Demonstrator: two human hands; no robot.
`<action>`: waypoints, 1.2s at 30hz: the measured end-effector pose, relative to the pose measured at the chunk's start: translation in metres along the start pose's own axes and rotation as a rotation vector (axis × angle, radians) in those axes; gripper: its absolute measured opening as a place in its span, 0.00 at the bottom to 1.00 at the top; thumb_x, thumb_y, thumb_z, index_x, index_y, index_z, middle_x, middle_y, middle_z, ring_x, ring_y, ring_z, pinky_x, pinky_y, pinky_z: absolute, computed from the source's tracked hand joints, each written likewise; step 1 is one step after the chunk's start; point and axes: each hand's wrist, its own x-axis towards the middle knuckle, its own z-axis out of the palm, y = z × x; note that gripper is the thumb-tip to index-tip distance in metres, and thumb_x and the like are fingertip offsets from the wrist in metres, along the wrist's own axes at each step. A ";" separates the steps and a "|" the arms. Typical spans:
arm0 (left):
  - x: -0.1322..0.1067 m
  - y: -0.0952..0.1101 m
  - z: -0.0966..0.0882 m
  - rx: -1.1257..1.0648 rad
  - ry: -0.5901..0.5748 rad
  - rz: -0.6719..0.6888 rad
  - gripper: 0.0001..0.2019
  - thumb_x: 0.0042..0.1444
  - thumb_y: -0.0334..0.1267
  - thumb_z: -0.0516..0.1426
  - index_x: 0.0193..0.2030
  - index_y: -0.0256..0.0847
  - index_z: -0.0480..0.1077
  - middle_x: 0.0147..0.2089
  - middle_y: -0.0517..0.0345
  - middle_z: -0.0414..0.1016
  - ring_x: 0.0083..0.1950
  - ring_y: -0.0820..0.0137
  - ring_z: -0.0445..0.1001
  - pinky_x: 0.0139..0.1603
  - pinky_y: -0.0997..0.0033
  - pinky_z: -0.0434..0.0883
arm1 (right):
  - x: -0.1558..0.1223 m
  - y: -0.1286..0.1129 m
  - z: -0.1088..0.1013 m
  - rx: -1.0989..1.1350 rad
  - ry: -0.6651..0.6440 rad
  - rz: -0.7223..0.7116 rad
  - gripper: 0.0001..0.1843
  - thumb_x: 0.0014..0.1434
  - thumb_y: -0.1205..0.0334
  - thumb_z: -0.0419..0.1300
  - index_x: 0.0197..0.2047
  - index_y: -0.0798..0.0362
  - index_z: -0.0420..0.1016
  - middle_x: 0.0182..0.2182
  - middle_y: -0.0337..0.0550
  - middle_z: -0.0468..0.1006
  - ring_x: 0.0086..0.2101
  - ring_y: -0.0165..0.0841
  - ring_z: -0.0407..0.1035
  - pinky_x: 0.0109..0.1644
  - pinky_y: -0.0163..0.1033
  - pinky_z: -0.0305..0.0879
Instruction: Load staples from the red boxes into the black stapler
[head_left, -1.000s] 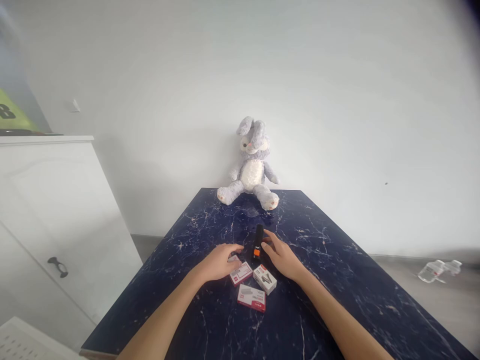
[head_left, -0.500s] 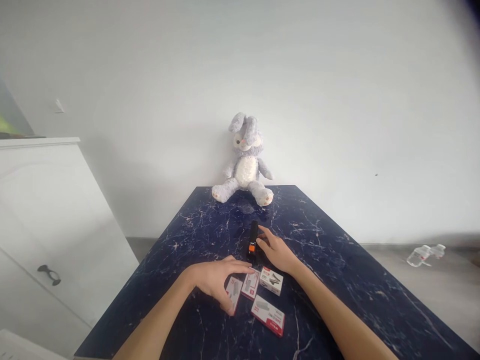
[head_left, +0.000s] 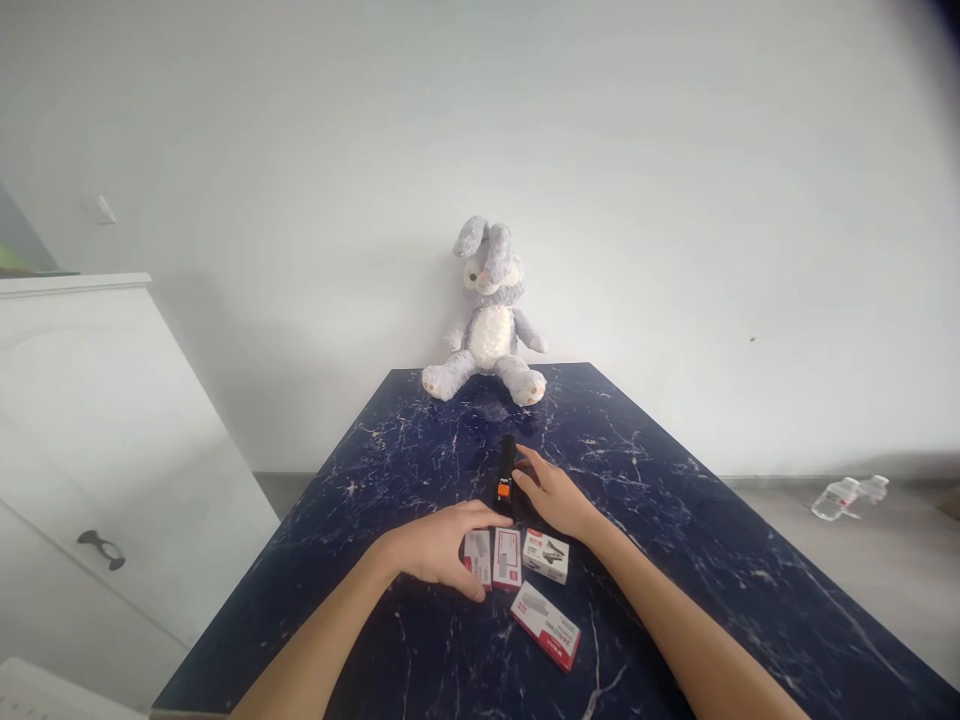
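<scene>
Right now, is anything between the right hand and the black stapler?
Nothing visible. The right hand rests against the black stapler; the staple boxes lie nearer the person, off that line.

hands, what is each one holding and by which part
The left hand grips a small box by its left edge. The right hand only touches the black stapler on its right side.

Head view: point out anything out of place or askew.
Clear plastic bottles lie on the floor at right, like litter. On the table, the nearest small box lies slanted, apart from the three boxes set side by side.
</scene>
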 end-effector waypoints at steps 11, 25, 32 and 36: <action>0.011 0.000 0.018 0.006 0.127 0.012 0.39 0.43 0.51 0.68 0.64 0.57 0.64 0.59 0.53 0.68 0.60 0.51 0.66 0.57 0.56 0.66 | 0.001 0.002 0.001 -0.030 0.010 0.000 0.28 0.68 0.50 0.48 0.68 0.47 0.55 0.57 0.49 0.73 0.55 0.41 0.69 0.60 0.49 0.63; 0.008 0.067 0.126 0.147 0.316 -0.358 0.39 0.40 0.64 0.63 0.56 0.44 0.65 0.61 0.37 0.59 0.59 0.37 0.58 0.55 0.42 0.61 | 0.001 0.001 0.001 -0.054 0.027 -0.012 0.29 0.68 0.49 0.48 0.68 0.51 0.56 0.60 0.50 0.70 0.58 0.41 0.65 0.64 0.49 0.58; 0.002 0.060 0.122 0.059 0.323 -0.225 0.20 0.42 0.39 0.65 0.43 0.45 0.66 0.53 0.47 0.64 0.54 0.52 0.63 0.54 0.55 0.64 | 0.001 0.002 0.001 -0.032 -0.006 -0.001 0.30 0.69 0.48 0.46 0.69 0.50 0.55 0.56 0.49 0.74 0.55 0.42 0.69 0.60 0.48 0.61; -0.020 0.061 0.060 -0.077 0.352 -0.199 0.19 0.49 0.42 0.63 0.49 0.50 0.66 0.49 0.55 0.68 0.47 0.61 0.68 0.46 0.65 0.67 | 0.000 -0.001 -0.002 0.006 -0.032 0.001 0.29 0.69 0.47 0.45 0.69 0.48 0.55 0.53 0.48 0.77 0.51 0.42 0.71 0.56 0.47 0.63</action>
